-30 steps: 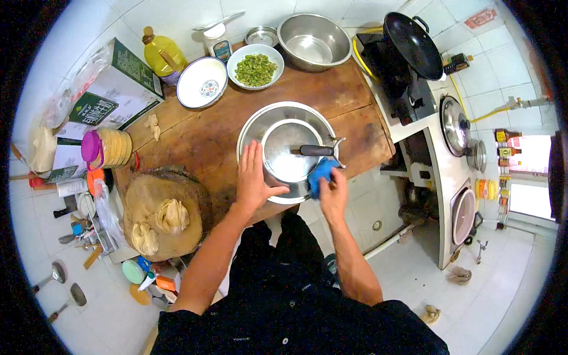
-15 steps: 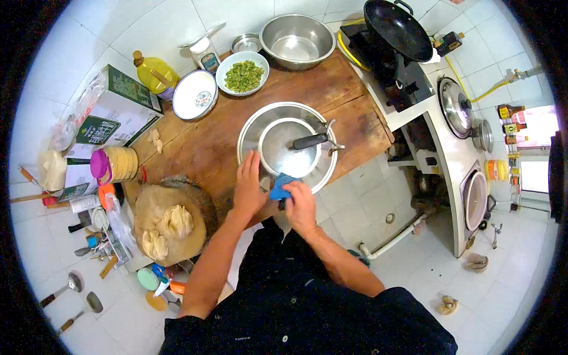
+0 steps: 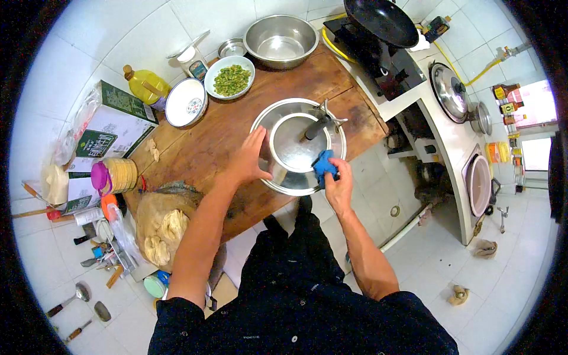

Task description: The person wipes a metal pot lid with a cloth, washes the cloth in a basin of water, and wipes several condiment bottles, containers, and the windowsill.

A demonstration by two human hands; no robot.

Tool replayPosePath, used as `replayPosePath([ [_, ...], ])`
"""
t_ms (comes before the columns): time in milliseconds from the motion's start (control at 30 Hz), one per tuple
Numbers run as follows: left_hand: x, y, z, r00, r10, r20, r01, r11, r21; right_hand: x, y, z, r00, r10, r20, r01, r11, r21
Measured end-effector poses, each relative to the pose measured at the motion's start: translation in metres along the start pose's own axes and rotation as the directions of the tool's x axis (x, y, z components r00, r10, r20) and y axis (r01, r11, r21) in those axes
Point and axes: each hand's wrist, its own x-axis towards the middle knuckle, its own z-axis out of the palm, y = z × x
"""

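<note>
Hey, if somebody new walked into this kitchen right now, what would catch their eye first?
Probably the shiny round metal pan near the front edge of the wooden table, with the bright blue cloth in the right hand at its rim. Next might come the bowl of chopped green food toward the back, beside the patterned white bowl, and the big black wok over the stove at the back right.

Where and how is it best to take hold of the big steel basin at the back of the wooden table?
Probably by the near rim of the steel basin, coming from the person's side: it stands upright with its wide mouth open, so the rim is exposed there, while the tiled wall is close behind.
</note>
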Motion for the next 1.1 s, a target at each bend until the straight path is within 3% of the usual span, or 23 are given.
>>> replayPosePath([
  [67,-0.014,0.014,0.013,0.994,-0.063,-0.088,0.065,0.998,0.022,0.009,0.007,0.004,0.992,-0.102,-0.079,0.097,0.994,-0.057],
  [167,-0.044,0.034,0.047,0.961,-0.179,-0.211,0.172,0.984,-0.055,0.024,0.013,0.008,0.988,-0.12,-0.102,0.115,0.992,-0.061],
  [200,-0.053,0.043,0.034,0.951,-0.272,-0.145,0.241,0.95,-0.196,0.031,0.023,0.007,0.982,-0.153,-0.115,0.143,0.986,-0.089],
  [233,-0.055,0.031,0.034,0.951,-0.274,-0.14,0.244,0.949,-0.199,0.041,0.026,0.004,0.983,-0.148,-0.112,0.139,0.986,-0.091],
  [267,-0.057,0.015,0.03,0.893,-0.437,-0.111,0.332,0.804,-0.493,0.05,0.029,0.0,0.99,-0.126,-0.063,0.12,0.989,-0.09],
  [300,-0.06,0.0,0.026,0.813,-0.581,-0.035,0.373,0.566,-0.736,0.058,0.031,-0.003,0.994,-0.107,-0.007,0.106,0.991,-0.086],
  [333,-0.06,-0.012,0.013,0.807,-0.59,-0.038,0.375,0.561,-0.738,0.068,0.031,-0.003,0.994,-0.11,0.004,0.11,0.991,-0.082],
  [400,-0.055,-0.025,-0.018,0.855,-0.494,-0.158,0.382,0.806,-0.452,0.082,0.032,-0.005,0.986,-0.147,0.081,0.153,0.985,-0.078],
  [433,-0.048,-0.023,-0.029,0.851,-0.5,-0.162,0.385,0.803,-0.455,0.088,0.036,-0.004,0.985,-0.151,0.088,0.158,0.984,-0.076],
  [500,-0.032,-0.017,-0.044,0.95,-0.25,-0.19,0.223,0.963,-0.152,0.098,0.043,0.0,0.986,-0.09,0.137,0.092,0.996,-0.007],
  [533,-0.02,-0.018,-0.048,0.949,-0.253,-0.19,0.226,0.962,-0.153,0.101,0.042,-0.001,0.982,-0.13,0.14,0.136,0.99,-0.033],
  [600,0.005,-0.018,-0.052,0.991,0.049,-0.127,-0.041,0.997,0.068,0.107,0.048,0.001,0.981,-0.11,0.159,0.115,0.993,-0.021],
  [633,0.017,-0.014,-0.054,0.991,0.049,-0.126,-0.041,0.997,0.067,0.108,0.048,0.001,0.981,-0.089,0.174,0.092,0.996,-0.011],
  [700,0.038,-0.006,-0.057,0.99,0.137,0.039,-0.142,0.967,0.21,0.109,0.043,-0.003,0.98,-0.074,0.186,0.086,0.995,-0.053],
  [767,0.053,0.001,-0.059,0.979,0.182,0.096,-0.201,0.949,0.245,0.105,0.027,-0.009,0.98,-0.055,0.19,0.074,0.992,-0.098],
  [833,0.062,0.002,-0.056,0.963,0.223,0.151,-0.258,0.926,0.275,0.091,0.001,-0.01,0.979,-0.061,0.197,0.057,0.998,0.023],
  [867,0.065,0.001,-0.055,0.959,0.179,0.22,-0.226,0.951,0.209,0.08,-0.01,-0.008,0.964,-0.186,0.19,0.18,0.983,0.045],
  [900,0.068,0.001,-0.053,0.946,0.139,0.292,-0.187,0.972,0.144,0.064,-0.035,-0.008,0.958,-0.023,0.286,0.001,0.997,0.074],
  [933,0.072,0.007,-0.056,0.943,0.143,0.301,-0.192,0.971,0.14,0.049,-0.046,-0.001,0.939,-0.072,0.335,0.057,0.997,0.054],
  [1000,0.084,0.027,-0.065,0.886,-0.008,0.464,-0.148,0.942,0.3,0.02,-0.082,0.017,0.882,-0.099,0.461,0.088,0.995,0.046],
  [1033,0.087,0.031,-0.058,0.886,-0.002,0.464,-0.154,0.942,0.297,0.012,-0.094,0.026,0.816,-0.114,0.566,0.171,0.984,-0.049],
  [1067,0.086,0.032,-0.047,0.936,0.095,0.339,-0.203,0.932,0.299,0.002,-0.085,0.046,0.796,-0.238,0.557,0.32,0.946,-0.052],
  [1100,0.084,0.032,-0.036,0.959,0.19,0.208,-0.249,0.918,0.308,-0.003,-0.092,0.057,0.751,-0.172,0.638,0.374,0.907,-0.195],
])
